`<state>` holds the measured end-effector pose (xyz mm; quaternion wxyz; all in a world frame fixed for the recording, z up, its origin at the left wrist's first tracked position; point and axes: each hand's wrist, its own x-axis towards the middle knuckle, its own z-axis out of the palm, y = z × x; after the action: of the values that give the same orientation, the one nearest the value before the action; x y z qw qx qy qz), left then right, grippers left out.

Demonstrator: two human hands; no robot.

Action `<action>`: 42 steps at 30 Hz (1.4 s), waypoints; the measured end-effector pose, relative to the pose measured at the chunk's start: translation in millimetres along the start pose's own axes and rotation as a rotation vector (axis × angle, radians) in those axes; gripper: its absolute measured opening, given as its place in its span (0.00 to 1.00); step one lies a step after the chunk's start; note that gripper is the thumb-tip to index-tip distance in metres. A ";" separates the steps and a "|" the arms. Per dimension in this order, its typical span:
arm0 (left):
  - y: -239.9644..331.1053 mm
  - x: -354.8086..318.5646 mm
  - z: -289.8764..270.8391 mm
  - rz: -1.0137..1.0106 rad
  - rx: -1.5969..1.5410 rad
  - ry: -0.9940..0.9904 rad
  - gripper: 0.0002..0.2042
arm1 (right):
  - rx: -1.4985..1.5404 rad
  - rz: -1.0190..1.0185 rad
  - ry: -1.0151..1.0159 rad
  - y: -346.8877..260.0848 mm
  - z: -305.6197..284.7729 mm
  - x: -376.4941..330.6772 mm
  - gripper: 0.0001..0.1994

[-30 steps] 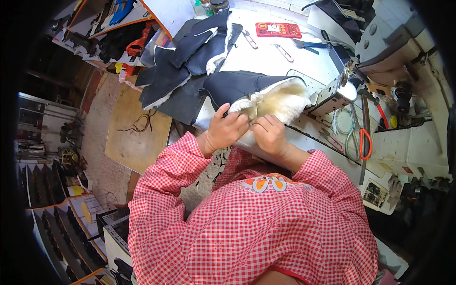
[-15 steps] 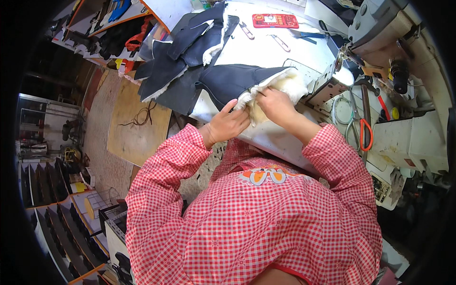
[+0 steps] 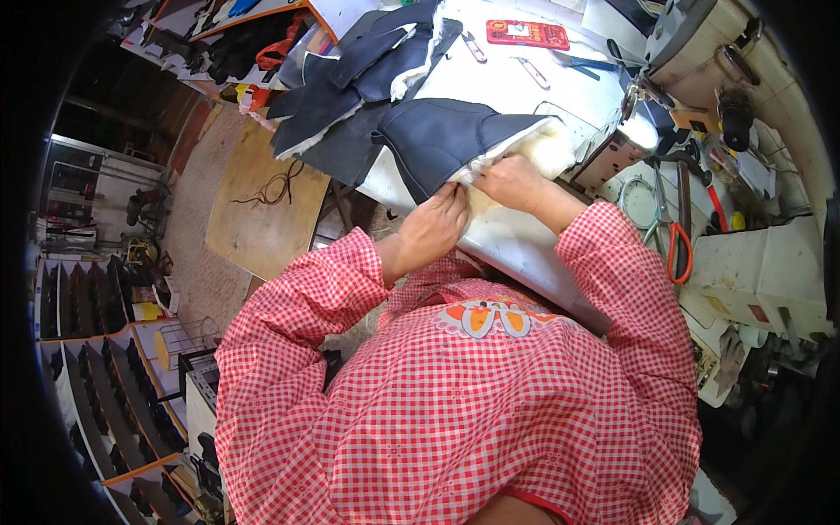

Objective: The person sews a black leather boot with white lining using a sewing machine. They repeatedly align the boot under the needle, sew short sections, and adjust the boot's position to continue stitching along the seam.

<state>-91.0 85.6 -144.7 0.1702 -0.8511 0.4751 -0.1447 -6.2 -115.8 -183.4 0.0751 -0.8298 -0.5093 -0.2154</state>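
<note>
Both hands work the edge of one fleece-lined dark piece at the near edge of the white surface (image 3: 516, 245).

Your left hand (image 3: 433, 229) and right hand (image 3: 512, 182) pinch the dark blue boot piece (image 3: 446, 138) where its cream fleece lining (image 3: 547, 144) shows, fingers clenched on it. It looks soft, floppy and light; hold it by the seam edge. Several more such pieces, too overlapped to count, form a pile (image 3: 367, 74) behind. One pair of orange-handled scissors (image 3: 680, 249) lies at your right.

The person wears a red-and-white checked smock (image 3: 455, 402) with long sleeves and an orange-and-white chest emblem (image 3: 486, 318).
</note>
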 end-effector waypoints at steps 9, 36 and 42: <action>24.6 28.4 -4.4 -0.635 -0.663 0.045 0.08 | -0.113 0.138 -0.055 -0.3 2.3 -1.2 0.04; 25.9 30.4 15.8 -0.668 -0.614 0.194 0.05 | -0.044 0.332 -0.168 -15.6 -4.8 -2.3 0.06; 21.5 31.5 8.6 -0.514 -0.392 0.067 0.05 | 0.046 0.379 -0.111 -15.7 -4.2 -3.5 0.09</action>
<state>-87.9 49.3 -158.9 -0.0547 -0.9545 0.2690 -0.1166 -22.5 -112.6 -182.7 0.1048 -0.9195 -0.3522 -0.1397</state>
